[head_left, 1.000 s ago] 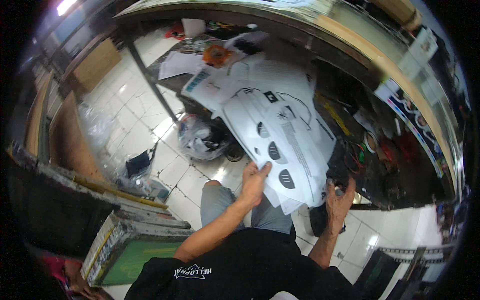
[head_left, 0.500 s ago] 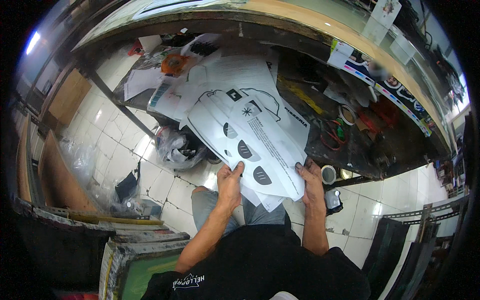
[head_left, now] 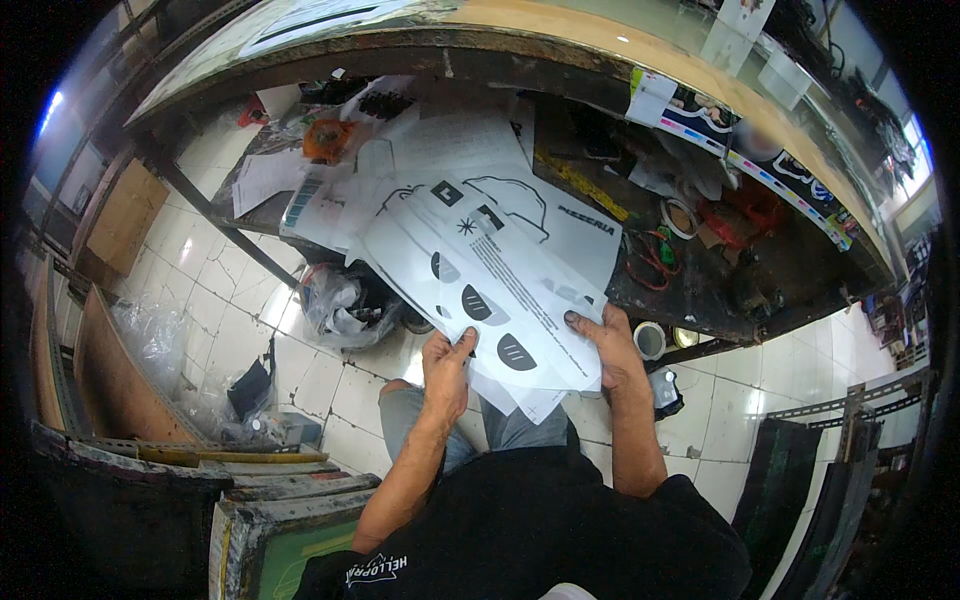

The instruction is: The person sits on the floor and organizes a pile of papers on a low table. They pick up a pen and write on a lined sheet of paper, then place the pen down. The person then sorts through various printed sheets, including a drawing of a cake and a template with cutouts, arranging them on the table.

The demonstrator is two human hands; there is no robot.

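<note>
A stack of large white printed sheets (head_left: 520, 300) with dark half-round shapes and lines of text slants across my lap. My left hand (head_left: 447, 372) grips its near left edge, thumb on top and fingers hidden beneath. At the near right edge, my right hand (head_left: 608, 345) is closed on the same sheets, its dark-smudged thumb pressing on the top face. The sheets' far end overlaps more white papers (head_left: 460, 140) on the dark shelf under the table. Beside my right hand, below the shelf edge, a round pale-rimmed can (head_left: 650, 340) shows.
Overhead at the far side runs the thick table edge (head_left: 480, 48). On the shelf lie an orange tape roll (head_left: 325, 141), a yellow strip (head_left: 582, 185) and red-handled scissors (head_left: 655, 265). A stuffed plastic bag (head_left: 345, 305) rests below. Framed screens (head_left: 285, 530) lean at the near left.
My right hand has shifted slightly left and up, its thumb further onto the sheets. The sheets have moved a little left, showing more of the dark-lettered sheet behind.
</note>
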